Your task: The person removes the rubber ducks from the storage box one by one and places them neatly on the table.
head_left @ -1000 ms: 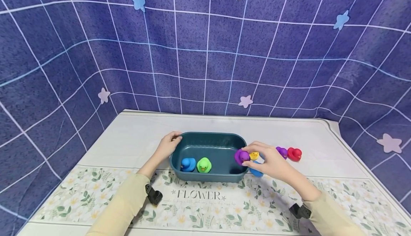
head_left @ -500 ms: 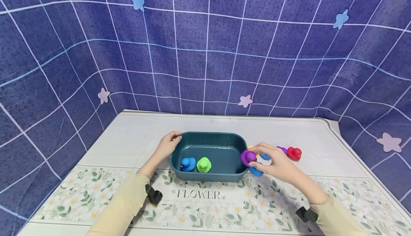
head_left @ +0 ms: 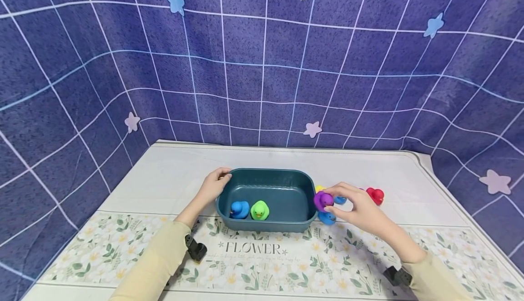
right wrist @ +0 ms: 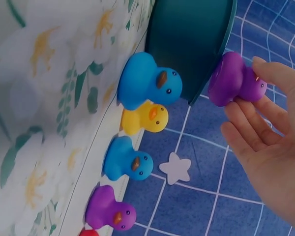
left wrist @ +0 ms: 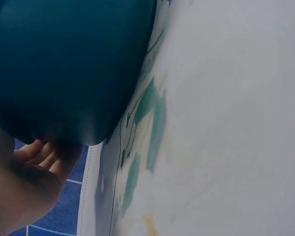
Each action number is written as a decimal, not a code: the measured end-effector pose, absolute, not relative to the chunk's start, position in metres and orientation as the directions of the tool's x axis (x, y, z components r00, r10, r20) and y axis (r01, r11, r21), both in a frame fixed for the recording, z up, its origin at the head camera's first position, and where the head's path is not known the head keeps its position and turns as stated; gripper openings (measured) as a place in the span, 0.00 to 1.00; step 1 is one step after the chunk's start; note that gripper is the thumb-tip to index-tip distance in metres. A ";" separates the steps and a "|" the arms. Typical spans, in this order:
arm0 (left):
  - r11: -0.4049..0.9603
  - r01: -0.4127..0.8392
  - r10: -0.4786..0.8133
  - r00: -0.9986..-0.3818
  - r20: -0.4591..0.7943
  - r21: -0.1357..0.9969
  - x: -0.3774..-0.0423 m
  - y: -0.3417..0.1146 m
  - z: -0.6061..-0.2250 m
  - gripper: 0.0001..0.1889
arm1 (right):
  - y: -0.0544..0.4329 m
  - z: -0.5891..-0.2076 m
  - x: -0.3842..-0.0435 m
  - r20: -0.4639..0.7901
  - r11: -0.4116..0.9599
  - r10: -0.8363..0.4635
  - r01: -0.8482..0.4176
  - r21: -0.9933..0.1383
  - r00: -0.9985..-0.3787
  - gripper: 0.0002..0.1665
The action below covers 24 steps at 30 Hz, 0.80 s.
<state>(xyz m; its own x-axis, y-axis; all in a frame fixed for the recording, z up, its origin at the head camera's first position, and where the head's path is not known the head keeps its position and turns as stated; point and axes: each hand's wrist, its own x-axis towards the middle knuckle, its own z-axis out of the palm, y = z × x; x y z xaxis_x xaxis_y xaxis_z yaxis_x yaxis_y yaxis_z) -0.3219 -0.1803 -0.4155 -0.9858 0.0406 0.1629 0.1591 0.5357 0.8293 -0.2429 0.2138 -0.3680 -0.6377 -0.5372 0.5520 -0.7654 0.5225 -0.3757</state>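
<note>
My right hand (head_left: 357,208) pinches a purple rubber duck (head_left: 323,200) between thumb and fingertips, just outside the right end of a dark teal basin (head_left: 266,226). In the right wrist view, that duck (right wrist: 231,81) hangs above the table, beside the basin wall. My left hand (head_left: 214,186) holds the basin's far left corner, thumb at the rim; the left wrist view has its fingers (left wrist: 64,160) against the outer wall. Inside the basin sit a blue duck (head_left: 239,209) and a green duck (head_left: 259,210).
Right of the basin stand a blue duck (right wrist: 147,83), a yellow duck (right wrist: 142,118), another blue duck (right wrist: 125,160), a second purple duck (right wrist: 108,209) and a red duck (head_left: 375,196). A floral-banded cloth (head_left: 262,273) covers the table; a blue grid curtain (head_left: 245,82) hangs behind.
My right hand has carried the purple duck rightward, from over the basin's right end to outside its rim. My left hand and the basin stay where they were.
</note>
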 end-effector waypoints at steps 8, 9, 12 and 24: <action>0.541 0.171 0.054 -0.984 0.169 0.824 -0.322 -0.181 -0.416 0.18 | 0.225 -0.373 -0.244 0.543 0.557 -0.517 -0.742 -0.373 -0.661 0.22; 0.539 0.172 0.052 -0.984 0.171 0.824 -0.322 -0.181 -0.416 0.18 | 0.226 -0.374 -0.244 0.542 0.562 -0.516 -0.739 -0.370 -0.664 0.22; 0.536 0.171 0.048 -0.984 0.172 0.827 -0.322 -0.180 -0.415 0.17 | 0.230 -0.376 -0.243 0.541 0.571 -0.513 -0.736 -0.364 -0.666 0.21; 0.539 0.162 0.054 -0.986 0.158 0.827 -0.322 -0.181 -0.415 0.18 | 0.241 -0.385 -0.242 0.544 0.611 -0.493 -0.715 -0.340 -0.679 0.23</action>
<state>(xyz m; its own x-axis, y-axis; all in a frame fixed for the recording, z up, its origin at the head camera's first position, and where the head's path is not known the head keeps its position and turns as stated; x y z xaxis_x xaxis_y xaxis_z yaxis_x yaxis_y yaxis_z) -0.3216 -0.1811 -0.4152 -0.9860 0.0545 0.1575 0.1618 0.5389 0.8267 -0.2423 0.2405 -0.3852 -0.6790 -0.4925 0.5444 -0.7153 0.6107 -0.3397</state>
